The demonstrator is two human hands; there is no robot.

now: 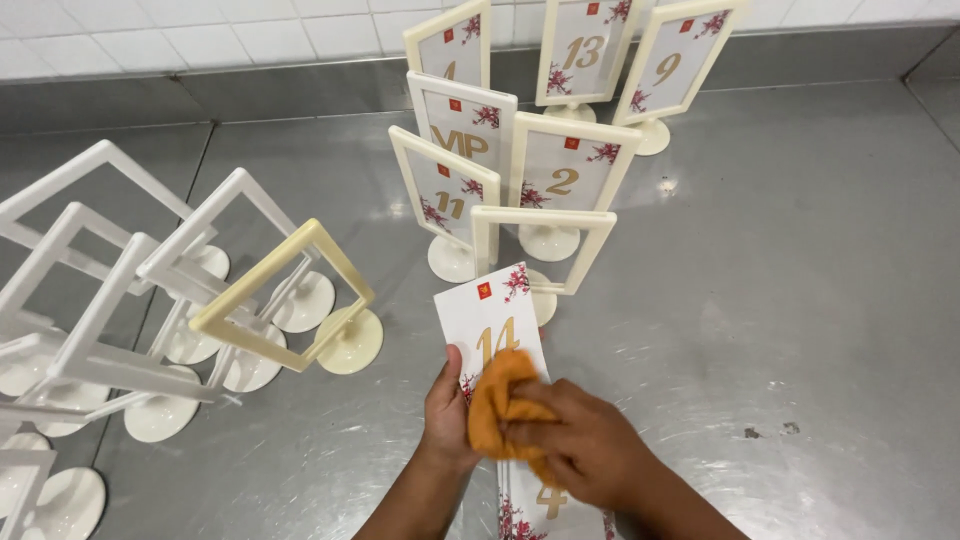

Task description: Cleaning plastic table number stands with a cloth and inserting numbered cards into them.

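While left hand steadies card, right hand presses cloth.

A white card with a gold number and red flowers stands tilted. A soft orange cloth is pressed, bunched up, on its lower half.

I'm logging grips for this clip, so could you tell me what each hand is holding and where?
The left hand pinches the white number card at its left edge; the right hand presses an orange cloth against the card's face.
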